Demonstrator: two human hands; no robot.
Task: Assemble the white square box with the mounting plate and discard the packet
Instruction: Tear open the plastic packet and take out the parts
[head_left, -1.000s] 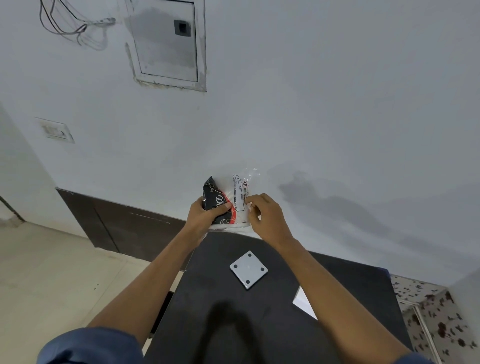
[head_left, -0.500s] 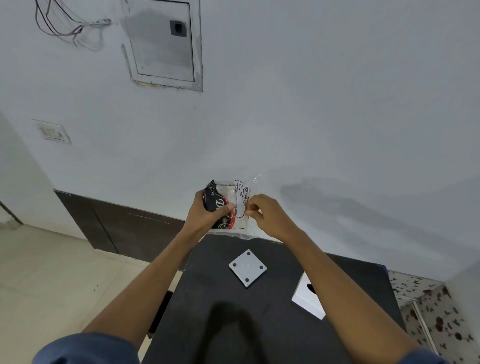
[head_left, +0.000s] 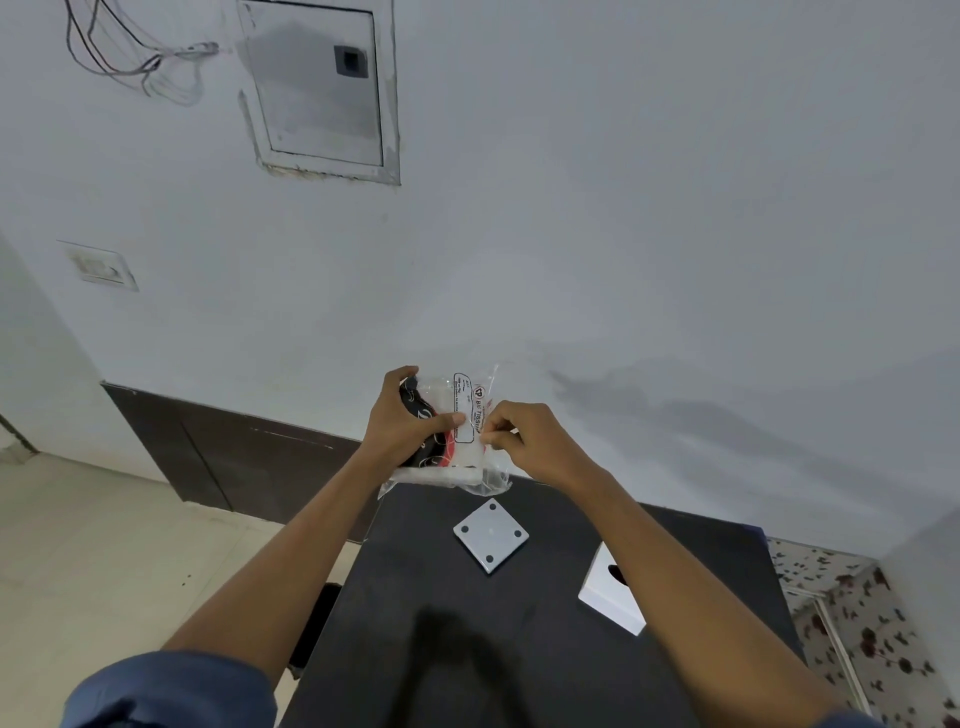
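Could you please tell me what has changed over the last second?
Little: both hands, left hand and right hand, keep gripping the clear plastic packet, the right fingers now pinching its edge. The grey square mounting plate and white square box stay on the black table.

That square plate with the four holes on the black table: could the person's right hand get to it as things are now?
Probably yes, once it lets go. The mounting plate lies bare on the black table, nothing on it, just below the right hand. That hand is now pinching the plastic packet, which the left hand also grips.
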